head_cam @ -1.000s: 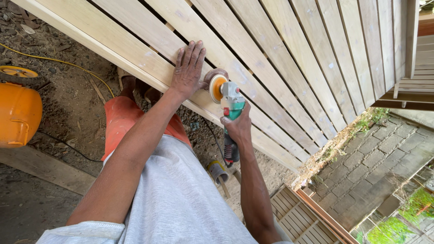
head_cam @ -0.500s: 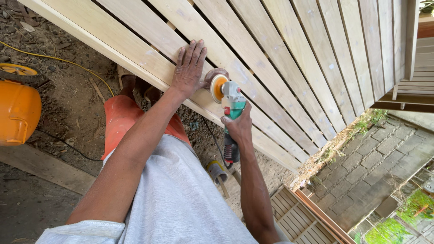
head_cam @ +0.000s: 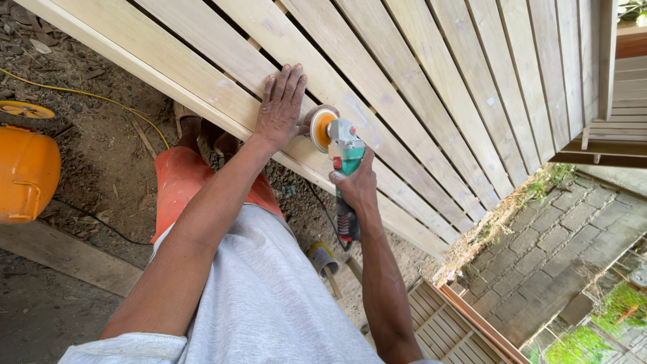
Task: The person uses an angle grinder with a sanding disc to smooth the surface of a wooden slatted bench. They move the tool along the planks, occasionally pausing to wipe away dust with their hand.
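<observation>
Two bare hands work at a pale slatted wooden panel (head_cam: 431,101) that runs slantwise across the view. Left hand (head_cam: 280,108): open, palm down, fingers spread flat on a slat near the panel's lower edge; it grips nothing. Right hand (head_cam: 354,185): closed around the body of a green and grey angle grinder (head_cam: 344,162), just beside the left hand. Orange sanding disc (head_cam: 322,128) at the grinder's head: set against the same part of the panel, close to the left thumb. Black power cord (head_cam: 323,209): trails from the grinder's tail, below the panel's edge.

Container: an orange rounded plastic vessel (head_cam: 23,175) stands well apart from the panel, at the left border; its contents cannot be made out. Yellow cable (head_cam: 101,100): lies on the ground between the vessel and the panel.

Surface: bare brown earth (head_cam: 108,168) with chips and scraps beneath the panel; a grey wooden plank (head_cam: 67,256) rests on it. Grey stone paving (head_cam: 552,243) with weeds adjoins the panel's far end. Setting is outdoors.
</observation>
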